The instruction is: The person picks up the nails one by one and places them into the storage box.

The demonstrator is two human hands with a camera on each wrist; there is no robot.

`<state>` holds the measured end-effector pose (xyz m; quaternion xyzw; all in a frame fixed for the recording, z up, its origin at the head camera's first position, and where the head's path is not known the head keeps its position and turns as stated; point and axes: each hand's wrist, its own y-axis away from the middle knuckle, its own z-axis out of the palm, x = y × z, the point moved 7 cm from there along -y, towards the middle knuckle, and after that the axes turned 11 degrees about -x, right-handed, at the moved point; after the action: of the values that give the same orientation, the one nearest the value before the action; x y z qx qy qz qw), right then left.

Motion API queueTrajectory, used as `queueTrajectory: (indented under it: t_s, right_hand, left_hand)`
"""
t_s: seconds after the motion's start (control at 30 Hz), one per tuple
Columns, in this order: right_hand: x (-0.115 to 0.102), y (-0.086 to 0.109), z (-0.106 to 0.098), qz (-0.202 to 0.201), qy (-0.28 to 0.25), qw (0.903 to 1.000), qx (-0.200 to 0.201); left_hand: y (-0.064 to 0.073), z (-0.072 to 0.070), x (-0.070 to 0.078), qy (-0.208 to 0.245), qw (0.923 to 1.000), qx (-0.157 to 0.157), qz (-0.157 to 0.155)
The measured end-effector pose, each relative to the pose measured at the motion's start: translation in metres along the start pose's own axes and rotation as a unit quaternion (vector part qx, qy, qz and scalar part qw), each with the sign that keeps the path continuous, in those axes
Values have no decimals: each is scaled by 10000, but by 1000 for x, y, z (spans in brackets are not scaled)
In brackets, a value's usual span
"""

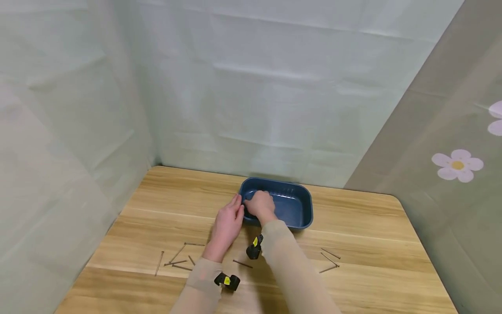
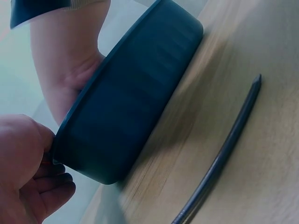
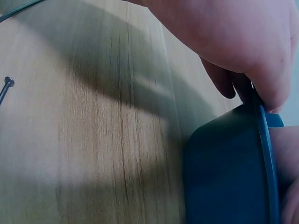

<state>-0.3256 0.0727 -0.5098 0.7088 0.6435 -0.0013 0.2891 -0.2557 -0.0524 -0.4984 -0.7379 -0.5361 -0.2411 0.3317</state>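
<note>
On the table, one blue tub stands, rim pinched by the left hand; the right hand is inside, grip hidden. Nails before it: six left, one middle, three right.

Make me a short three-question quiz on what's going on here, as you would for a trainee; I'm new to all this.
1. Fill in: the left hand pinches the blue tray by its ____.
2. Multiple choice: in the head view, where is the right hand?
(a) under the tray
(b) dipped inside the tray
(c) out of view
3. True or false: a nail lies on the wooden table between the two sleeved forearms.

Key: 1. rim; 2. (b), though what its fingertips touch is hidden; 3. true.
</note>
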Motion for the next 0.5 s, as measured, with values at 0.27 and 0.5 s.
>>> queueTrajectory:
  t_s: [0.27, 0.5]
  right_hand:
    - [5, 0, -2, 34, -74, 10000, -17]
    - [5, 0, -4, -36, -133, 9999, 37]
  left_hand:
    - [0, 4, 2, -22, 10000, -9, 21]
    - [-1, 2, 2, -68, 10000, 1, 30]
